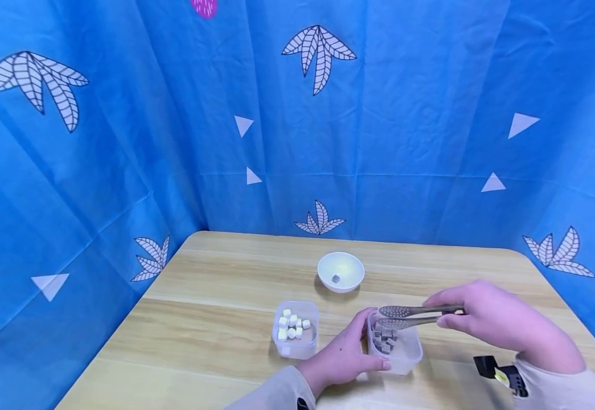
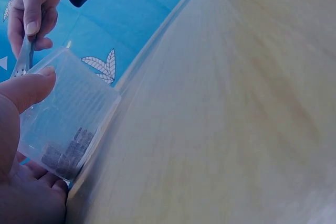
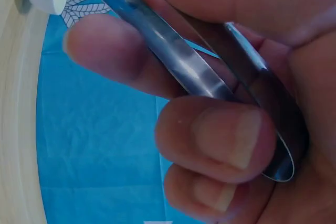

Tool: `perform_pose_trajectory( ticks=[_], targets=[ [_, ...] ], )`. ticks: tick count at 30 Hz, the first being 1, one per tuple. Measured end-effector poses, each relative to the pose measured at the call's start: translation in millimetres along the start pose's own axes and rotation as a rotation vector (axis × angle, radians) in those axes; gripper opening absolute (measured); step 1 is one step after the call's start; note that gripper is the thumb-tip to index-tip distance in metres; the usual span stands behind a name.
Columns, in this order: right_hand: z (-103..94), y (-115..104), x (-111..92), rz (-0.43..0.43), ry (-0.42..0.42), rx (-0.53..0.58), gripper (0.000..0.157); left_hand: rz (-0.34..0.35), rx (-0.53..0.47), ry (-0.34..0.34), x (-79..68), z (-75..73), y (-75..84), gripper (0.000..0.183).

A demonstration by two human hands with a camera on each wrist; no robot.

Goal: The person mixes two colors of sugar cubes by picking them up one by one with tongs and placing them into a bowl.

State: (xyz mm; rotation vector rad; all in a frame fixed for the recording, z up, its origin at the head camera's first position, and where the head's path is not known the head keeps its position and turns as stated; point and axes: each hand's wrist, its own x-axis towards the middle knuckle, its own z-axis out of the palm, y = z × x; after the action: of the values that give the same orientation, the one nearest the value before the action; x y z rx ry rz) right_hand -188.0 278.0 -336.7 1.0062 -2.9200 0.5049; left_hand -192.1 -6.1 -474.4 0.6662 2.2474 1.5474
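Note:
My left hand (image 1: 340,354) grips a clear plastic container (image 1: 411,359), its thumb on the near side and its fingers toward the far corner. Dark grey cubes (image 1: 383,343) are gathered in the container's left part; the left wrist view shows the grey cubes (image 2: 68,153) low behind the clear wall. In my right hand (image 1: 499,319) is a pair of metal tongs (image 3: 181,64), held between thumb and curled fingers. The perforated tong tips, spread apart, hover over the container opening. Whether a cube lies between them cannot be made out.
Behind the containers stands a white bowl (image 1: 353,267) with one grey cube (image 1: 335,279) inside. Left of my left hand, a second clear container (image 1: 307,348) holds several white cubes (image 1: 291,327). Blue patterned cloth (image 1: 405,131) hangs behind and beside the wooden table (image 1: 200,319).

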Motion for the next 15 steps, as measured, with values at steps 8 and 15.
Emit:
perform_pose_trajectory(
  ticks=[8, 15],
  targets=[
    [9.8, -10, 10, -0.013, -0.074, 0.022, 0.027, 0.002, -0.006, -0.013, 0.0, -1.8, 0.3, 0.099],
    [17.7, -13, 16, -0.028, -0.079, 0.015, 0.028, -0.004, -0.021, -0.025, 0.3, -1.8, 0.0, 0.096]
  ],
)
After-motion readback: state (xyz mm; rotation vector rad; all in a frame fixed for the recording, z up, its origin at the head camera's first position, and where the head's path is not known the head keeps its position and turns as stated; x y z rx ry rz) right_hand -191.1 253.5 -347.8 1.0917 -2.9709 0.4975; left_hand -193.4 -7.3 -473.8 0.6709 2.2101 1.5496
